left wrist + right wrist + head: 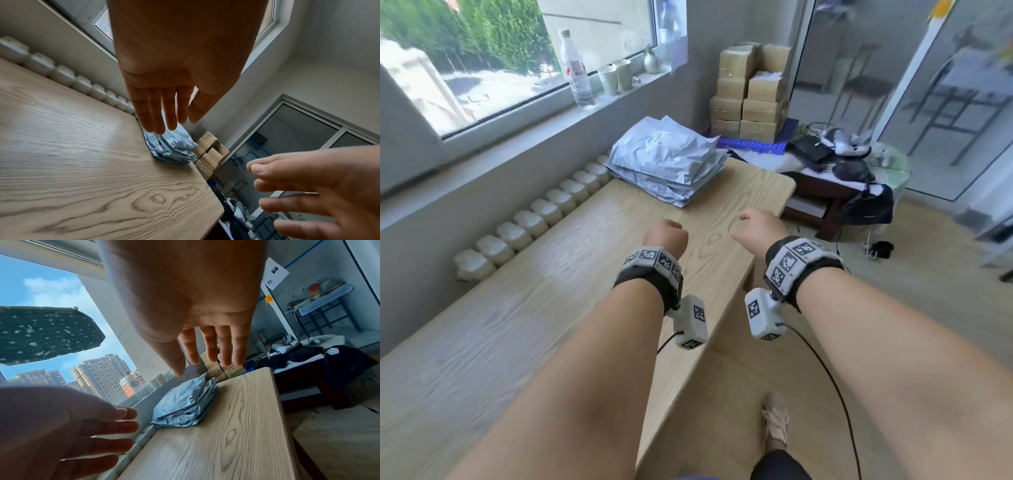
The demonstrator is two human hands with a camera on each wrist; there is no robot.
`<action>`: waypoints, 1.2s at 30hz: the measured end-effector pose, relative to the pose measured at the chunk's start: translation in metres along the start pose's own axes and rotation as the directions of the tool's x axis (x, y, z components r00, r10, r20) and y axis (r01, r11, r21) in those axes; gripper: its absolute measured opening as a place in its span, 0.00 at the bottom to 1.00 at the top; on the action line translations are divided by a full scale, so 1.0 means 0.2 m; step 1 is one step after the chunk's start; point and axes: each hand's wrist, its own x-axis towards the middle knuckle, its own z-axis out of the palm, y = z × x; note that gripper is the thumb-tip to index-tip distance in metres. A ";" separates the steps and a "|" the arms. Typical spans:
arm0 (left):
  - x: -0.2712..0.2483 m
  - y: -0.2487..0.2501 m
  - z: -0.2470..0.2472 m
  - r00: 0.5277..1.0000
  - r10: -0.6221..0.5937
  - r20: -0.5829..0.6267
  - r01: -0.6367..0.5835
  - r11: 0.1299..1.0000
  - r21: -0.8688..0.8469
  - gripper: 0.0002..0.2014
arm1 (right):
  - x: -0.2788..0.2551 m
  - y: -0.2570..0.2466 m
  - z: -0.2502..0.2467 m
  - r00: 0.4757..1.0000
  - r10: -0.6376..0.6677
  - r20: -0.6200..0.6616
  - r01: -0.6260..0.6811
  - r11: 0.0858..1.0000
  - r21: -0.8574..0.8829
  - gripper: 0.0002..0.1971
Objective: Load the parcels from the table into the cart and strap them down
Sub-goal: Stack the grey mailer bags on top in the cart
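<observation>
Both hands above surface point(571, 274), empty: left hand point(666, 236), right hand point(756, 228), fingers point(162, 110) straight, slightly spread. Parcels point(664, 161) at 12 o'clock, untouched.

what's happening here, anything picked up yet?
Nothing yet. Both hands are empty and held out above the wooden table: the left hand and right hand have straight, relaxed fingers in the wrist views. They point toward the pile of pale blue parcels at the table's far end, without touching it. No cart shows in any view.
</observation>
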 end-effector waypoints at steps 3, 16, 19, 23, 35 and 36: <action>0.20 0.13 0.11 0.999 -0.022 -0.035 0.022 1.000 -0.020 0.18 | 0.26 0.07 -0.07 0.999 -0.022 0.024 0.022 1.000 -0.003 0.26; 0.82 0.54 0.51 0.973 -0.182 -0.144 0.179 0.983 -0.033 0.18 | 1.35 0.22 -0.33 0.978 -0.178 0.106 0.181 0.983 -0.015 0.28; 0.96 0.51 0.52 0.963 -0.233 -0.136 0.231 0.972 -0.033 0.17 | 1.50 0.17 -0.28 0.966 -0.199 0.164 0.200 0.980 0.005 0.28; 1.19 0.49 0.46 0.946 -0.294 -0.137 0.287 0.956 -0.065 0.10 | 1.71 0.10 -0.23 0.950 -0.242 0.199 0.252 0.967 -0.023 0.29; 1.73 0.51 0.41 0.882 -0.446 -0.150 0.400 0.878 -0.263 0.25 | 2.35 -0.14 -0.17 0.948 -0.241 0.206 0.236 0.970 0.048 0.28; 1.77 0.51 0.41 0.876 -0.457 -0.157 0.405 0.872 -0.276 0.26 | 2.41 -0.17 -0.15 0.944 -0.249 0.219 0.244 0.969 0.050 0.29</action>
